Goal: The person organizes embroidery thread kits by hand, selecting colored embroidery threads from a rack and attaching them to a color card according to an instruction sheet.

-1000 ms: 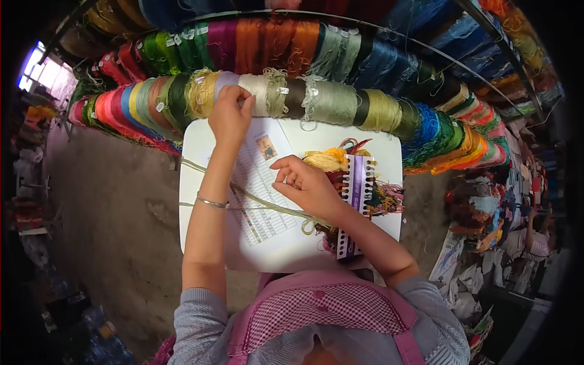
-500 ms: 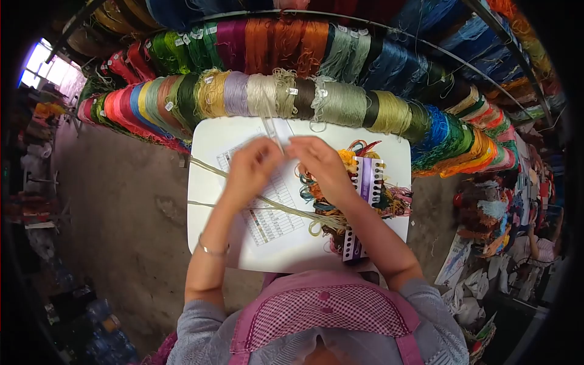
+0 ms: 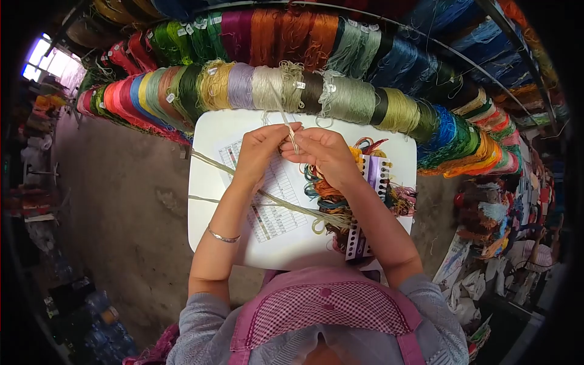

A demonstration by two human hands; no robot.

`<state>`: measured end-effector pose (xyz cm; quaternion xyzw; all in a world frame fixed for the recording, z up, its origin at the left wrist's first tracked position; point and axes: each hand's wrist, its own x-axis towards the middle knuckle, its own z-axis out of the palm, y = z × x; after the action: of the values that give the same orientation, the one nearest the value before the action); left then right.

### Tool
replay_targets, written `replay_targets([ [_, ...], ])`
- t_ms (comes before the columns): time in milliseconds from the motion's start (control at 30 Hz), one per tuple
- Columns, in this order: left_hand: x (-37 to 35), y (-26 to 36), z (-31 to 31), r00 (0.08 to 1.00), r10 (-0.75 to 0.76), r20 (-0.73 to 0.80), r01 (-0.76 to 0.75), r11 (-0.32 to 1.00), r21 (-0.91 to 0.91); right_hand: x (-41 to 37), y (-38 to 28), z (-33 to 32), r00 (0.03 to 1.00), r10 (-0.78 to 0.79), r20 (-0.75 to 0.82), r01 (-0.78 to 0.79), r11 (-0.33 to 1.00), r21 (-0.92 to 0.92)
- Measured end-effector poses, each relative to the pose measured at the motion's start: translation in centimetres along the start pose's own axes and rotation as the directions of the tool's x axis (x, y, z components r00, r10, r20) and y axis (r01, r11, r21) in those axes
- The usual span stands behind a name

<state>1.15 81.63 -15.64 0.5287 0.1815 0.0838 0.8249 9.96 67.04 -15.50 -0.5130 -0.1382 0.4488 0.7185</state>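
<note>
Near the far edge of a white table, my left hand and my right hand come together, fingers pinched. Between their fingertips is a strand of cream thread, which runs up to the cream skein on the rail. Below my hands, a printed chart lies on the table. Beside my right forearm rests a white and purple card with holes, with bundles of coloured thread looped through it. Long pale green threads stretch leftward from it, passing under my left forearm.
A rail of coloured thread skeins curves just past the table's far side. More skeins hang on a rail behind it. Piled goods stand at the right, and grey floor shows at the left.
My hands were blurred and slightly apart; now they meet at the cream thread, my left hand having moved a little right and away from me. The view has shifted slightly.
</note>
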Motion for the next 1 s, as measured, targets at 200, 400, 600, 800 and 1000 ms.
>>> replay_targets([
  [200, 0.1, 0.3, 0.0, 0.998, 0.055, 0.010, -0.055, 0.998, 0.017, -0.2, -0.3, 0.1, 1.000, -0.029, -0.008, 0.029, 1.000, -0.008],
  [400, 0.3, 0.1, -0.4, 0.997, 0.068, -0.019, -0.068, 0.997, 0.040, -0.3, -0.4, 0.0, 1.000, -0.004, -0.020, 0.004, 1.000, -0.014],
  [600, 4.0, 0.8, -1.8, 0.722, 0.663, -0.198, -0.255, 0.522, 0.814, -0.3, -0.5, -0.3, 0.997, -0.041, -0.057, 0.036, 0.995, -0.090],
  [800, 5.6, -0.1, -3.6, 0.695, 0.713, -0.096, -0.232, 0.348, 0.908, -0.8, -0.9, 0.1, 0.997, -0.044, -0.064, 0.039, 0.996, -0.086],
  [1000, 5.6, -0.8, -5.2, 0.728, 0.660, -0.186, -0.192, 0.457, 0.868, -0.7, -0.3, 0.0, 0.998, -0.054, -0.041, 0.049, 0.993, -0.110],
])
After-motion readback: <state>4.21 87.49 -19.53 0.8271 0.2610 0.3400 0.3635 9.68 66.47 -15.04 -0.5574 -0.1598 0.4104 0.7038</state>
